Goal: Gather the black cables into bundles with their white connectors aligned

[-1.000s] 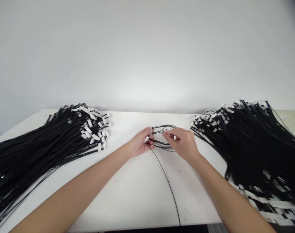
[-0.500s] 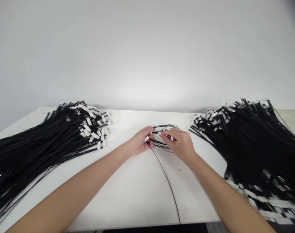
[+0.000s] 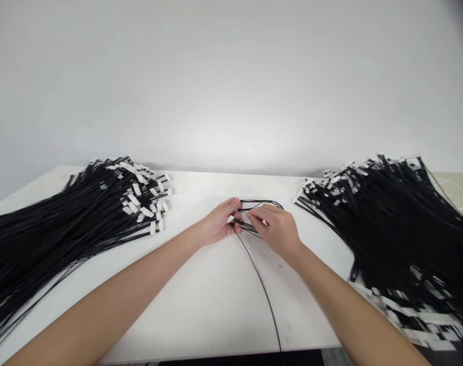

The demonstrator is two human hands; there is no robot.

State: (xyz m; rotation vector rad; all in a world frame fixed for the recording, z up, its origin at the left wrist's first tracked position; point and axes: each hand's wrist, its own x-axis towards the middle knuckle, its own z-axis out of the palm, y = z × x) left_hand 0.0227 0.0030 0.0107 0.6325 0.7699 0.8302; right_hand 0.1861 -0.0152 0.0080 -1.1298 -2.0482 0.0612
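A plain grey wall stands behind a white table [image 3: 201, 310], and near the middle of that table, a little toward the far side, sits the thing both hands are busy with: a thin black cable [image 3: 262, 204] wound into a small flat coil. The coil's long axis runs left to right, its loops bulging out to the far right of the fingers, while one loose tail [image 3: 264, 292] leaves the coil at its left end and curves toward the near edge of the table, dropping out of sight there. The left hand [image 3: 219, 223] pinches the coil's left end, thumb and fingertips closed on the strands, with a small white tag showing between them. The right hand [image 3: 274, 227] comes in from the right, its fingers curled and closed on the strands just beside the left fingertips, so the two hands nearly touch; most of the coil lies beyond and under the right hand's knuckles. Both are equally close to the cable, but the tail starts on the left hand's side. Well apart to the left lies a big fan-shaped heap of straight black cables [image 3: 63, 223] with white tags at their far right ends. To the right, a second, denser pile [image 3: 391, 229] spreads toward the near right corner, tags showing at both its far and near ends.
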